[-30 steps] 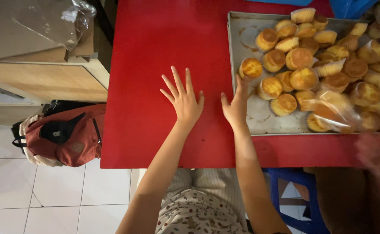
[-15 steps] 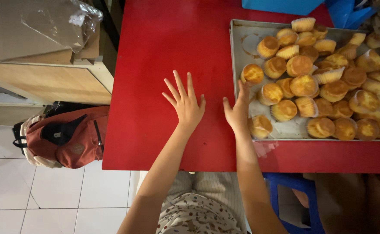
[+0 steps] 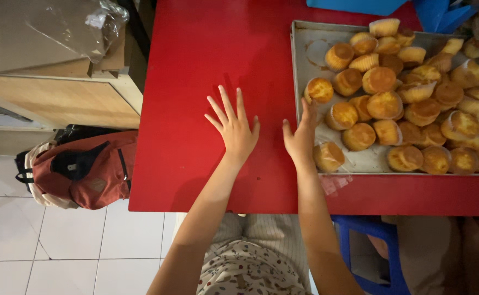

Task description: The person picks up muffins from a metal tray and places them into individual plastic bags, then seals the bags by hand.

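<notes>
My left hand (image 3: 234, 127) lies flat on the red table (image 3: 206, 60), fingers spread, holding nothing. My right hand (image 3: 301, 136) rests on edge against the left rim of a metal baking tray (image 3: 305, 65), fingers straight and together, empty. The tray holds several golden muffins (image 3: 384, 104) in paper cups. One muffin (image 3: 328, 156) sits in the tray's near left corner, right beside my right hand. Another muffin (image 3: 319, 89) stands just beyond my fingertips.
A red backpack (image 3: 81, 169) lies on the white tiled floor to the left, below a wooden cabinet (image 3: 59, 98) topped with clear plastic. A blue stool (image 3: 370, 246) stands under the table's near edge. Blue objects (image 3: 392, 6) sit at the far edge.
A clear bag and another person's blurred hand at the tray's right side a second ago are gone. My two hands have stayed almost still.
</notes>
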